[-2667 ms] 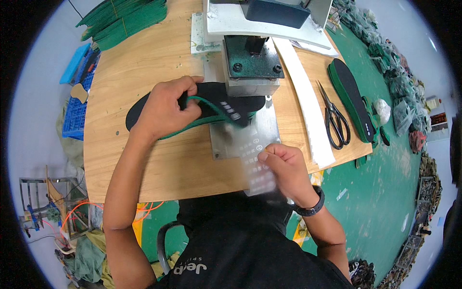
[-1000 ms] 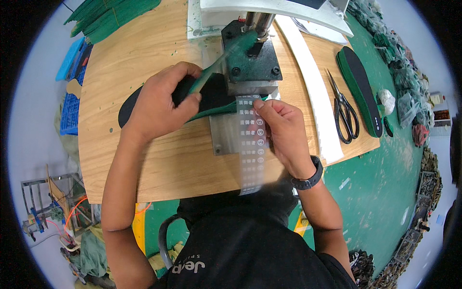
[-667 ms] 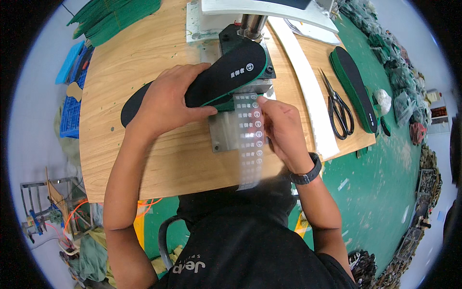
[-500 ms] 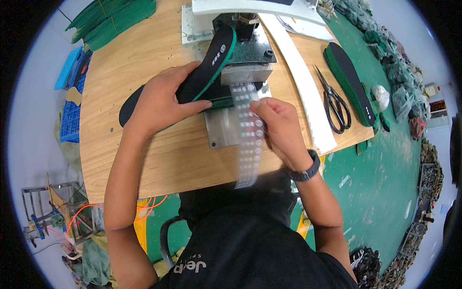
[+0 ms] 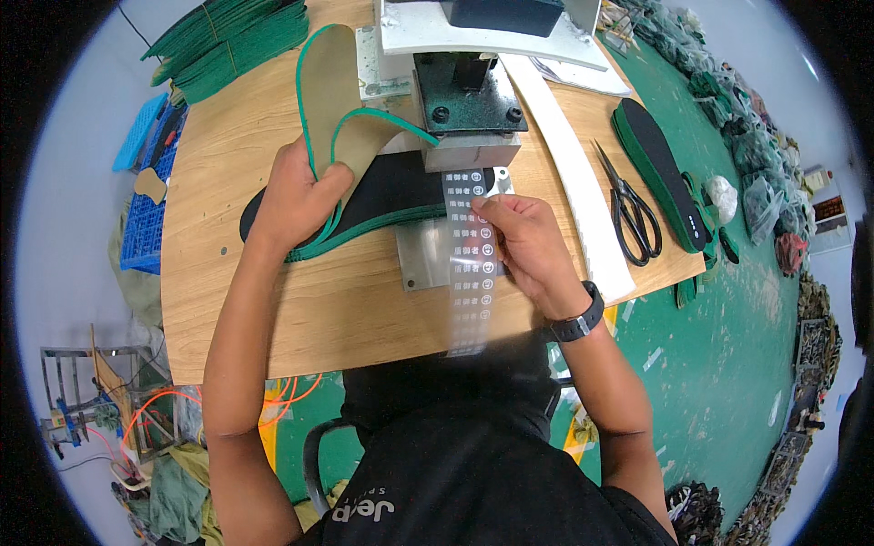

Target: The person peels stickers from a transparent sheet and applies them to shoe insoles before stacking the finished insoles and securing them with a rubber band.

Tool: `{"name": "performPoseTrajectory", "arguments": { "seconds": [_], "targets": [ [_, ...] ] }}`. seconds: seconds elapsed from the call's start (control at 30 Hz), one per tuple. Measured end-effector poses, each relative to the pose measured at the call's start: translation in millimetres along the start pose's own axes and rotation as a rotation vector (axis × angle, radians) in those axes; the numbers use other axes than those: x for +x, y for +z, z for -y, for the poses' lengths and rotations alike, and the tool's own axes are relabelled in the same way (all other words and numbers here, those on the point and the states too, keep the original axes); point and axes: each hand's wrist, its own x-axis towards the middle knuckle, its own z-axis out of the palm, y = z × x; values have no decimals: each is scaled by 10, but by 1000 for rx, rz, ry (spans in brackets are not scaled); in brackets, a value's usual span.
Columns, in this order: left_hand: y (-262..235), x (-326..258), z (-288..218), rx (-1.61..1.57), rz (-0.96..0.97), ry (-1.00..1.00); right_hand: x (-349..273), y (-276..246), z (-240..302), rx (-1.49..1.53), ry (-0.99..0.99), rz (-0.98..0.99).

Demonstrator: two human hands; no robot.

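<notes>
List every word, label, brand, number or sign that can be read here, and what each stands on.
Wording is described, not copied out.
Clear strip in the right hand: repeated rows of white characters, each with a round emblem; legible higher up, faint toward the lower end.
Black shirt: pale lettering, a large line and a smaller one, upside down in this view.
Black-and-green insoles near the scissors: small white marks, too small to read.
</notes>
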Motion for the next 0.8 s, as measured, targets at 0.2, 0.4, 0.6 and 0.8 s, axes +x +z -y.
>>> {"name": "performPoseTrajectory", "arguments": {
  "seconds": [0.2, 0.4, 0.6, 0.8],
  "targets": [
    [-2, -3, 54, -27, 13, -10, -12, 25, 56, -58, -11, 7],
    [11, -25, 30, -3, 10, 27, 23, 18, 51, -83, 14, -11],
    [14, -27, -33, 94, 134, -31, 47, 35, 18, -132, -12, -21],
    [134, -26, -167, 304, 196, 143, -7, 55, 43, -85, -11, -23]
  ]
}}
